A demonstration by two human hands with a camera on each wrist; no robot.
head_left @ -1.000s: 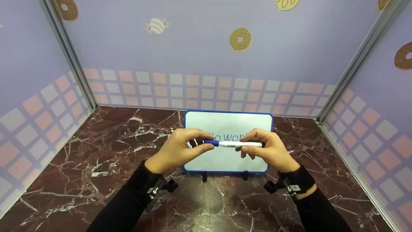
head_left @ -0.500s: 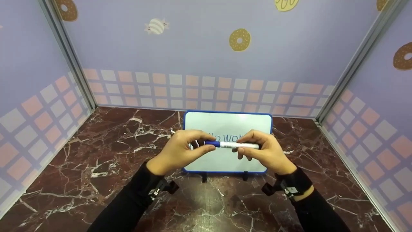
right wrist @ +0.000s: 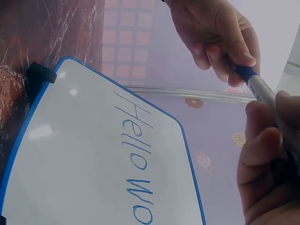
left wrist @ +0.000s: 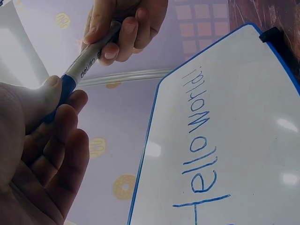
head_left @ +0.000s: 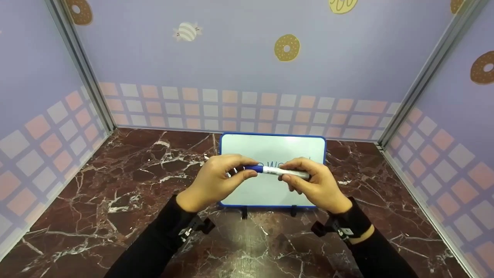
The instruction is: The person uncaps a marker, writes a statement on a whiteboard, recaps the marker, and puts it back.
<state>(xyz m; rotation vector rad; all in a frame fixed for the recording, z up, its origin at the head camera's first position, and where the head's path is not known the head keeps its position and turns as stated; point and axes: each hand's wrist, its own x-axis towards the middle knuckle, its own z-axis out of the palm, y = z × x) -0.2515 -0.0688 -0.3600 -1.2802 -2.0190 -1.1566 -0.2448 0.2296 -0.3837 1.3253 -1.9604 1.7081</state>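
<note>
Between my hands is a whiteboard marker (head_left: 272,170) with a white barrel and a blue cap (head_left: 254,168). The cap sits on the barrel with no gap visible. My left hand (head_left: 216,178) pinches the cap between thumb and fingers. With thumb and curled fingers, my right hand (head_left: 318,183) grips the white barrel (left wrist: 86,64). Behind the marker stands a blue-framed whiteboard (head_left: 266,193). Its blue handwriting (left wrist: 199,136) reads "Hello World!" in the left wrist view; in the head view my hands and the marker cover part of it.
Black feet (head_left: 244,212) hold the whiteboard up on a dark red marbled table (head_left: 154,185). Patterned lilac panels (head_left: 231,58) close off the back and both sides. Each wrist carries a black strapped camera (head_left: 343,229).
My right hand has shifted slightly left and down along the barrel, and its end of the marker has dipped. The left hand keeps its pinch on the cap, nearly still.
</note>
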